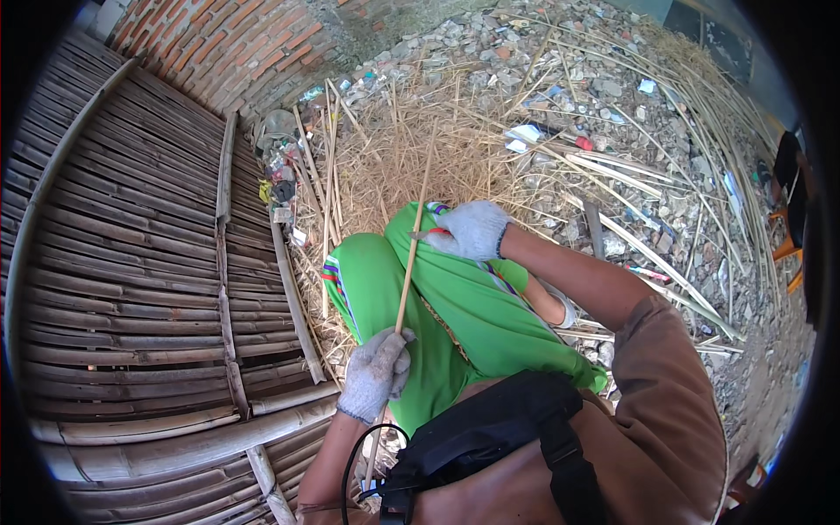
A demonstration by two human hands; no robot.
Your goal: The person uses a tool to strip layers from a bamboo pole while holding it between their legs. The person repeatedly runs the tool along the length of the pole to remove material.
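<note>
A long, thin bamboo strip slants up across my lap, its far end over the straw and its lower end passing below my wrist. My left hand, in a pale knit glove, is closed round its lower part. Higher up, my right hand, gloved the same way, grips a small knife with a red-orange handle. The short blade lies across the strip, touching or very near it. Green trousers cover my bent knees beneath both hands.
To my left stands a slatted bamboo platform. A brick wall rises at the back left. Straw shavings and rubble surround my knees, with long bamboo strips at right. A black bag hangs at my waist. Far right sits an orange stool.
</note>
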